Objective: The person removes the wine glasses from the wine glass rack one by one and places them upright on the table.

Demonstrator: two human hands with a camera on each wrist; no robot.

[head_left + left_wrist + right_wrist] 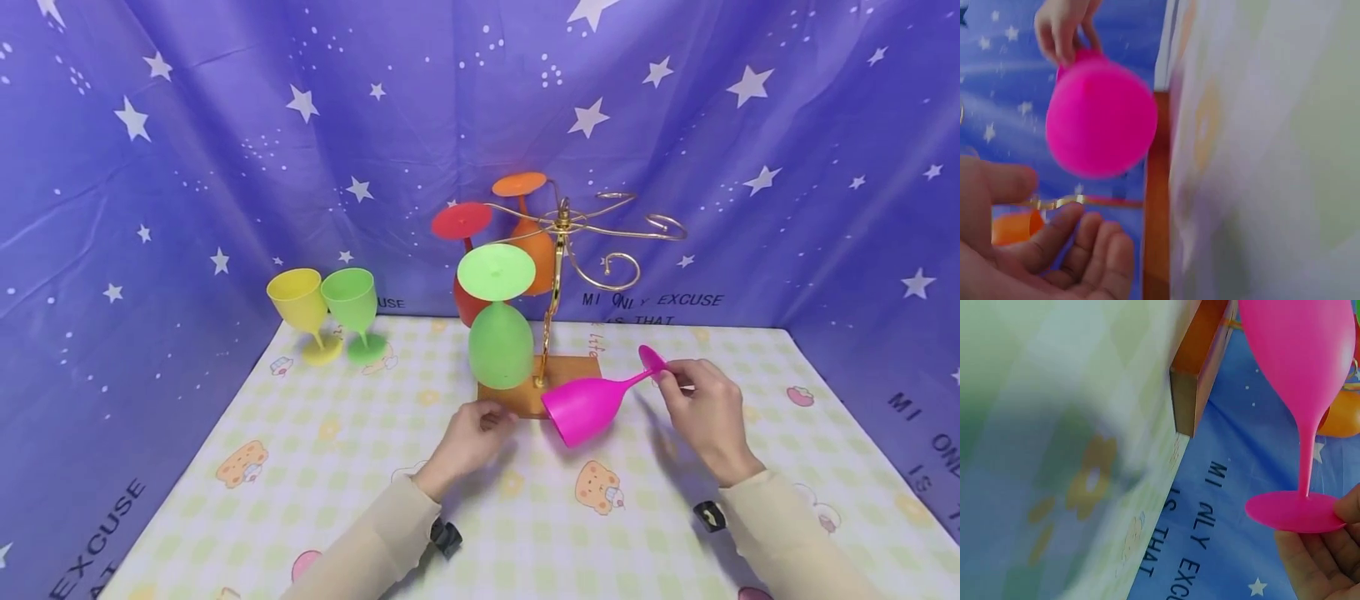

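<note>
A magenta plastic goblet (588, 408) is held in the air, tilted with its bowl to the left and its mouth downward. My right hand (705, 408) pinches the rim of its round foot (1294, 511) between thumb and fingers. Loosely bent, the fingers of my left hand (472, 437) hold nothing and lie near the front of the wooden base (577, 367). On that base stands a gold wire goblet rack (558, 258). Upside down on its left arms hang a light green goblet (501, 346), a red goblet (463, 296) and an orange goblet (534, 250).
A yellow goblet (300, 304) and another green goblet (352, 300) stand upright at the table's back left. Several curled wire arms (622, 271) on the rack's right side carry nothing. A purple star-patterned curtain (450, 100) hangs behind the checked tablecloth (375, 483).
</note>
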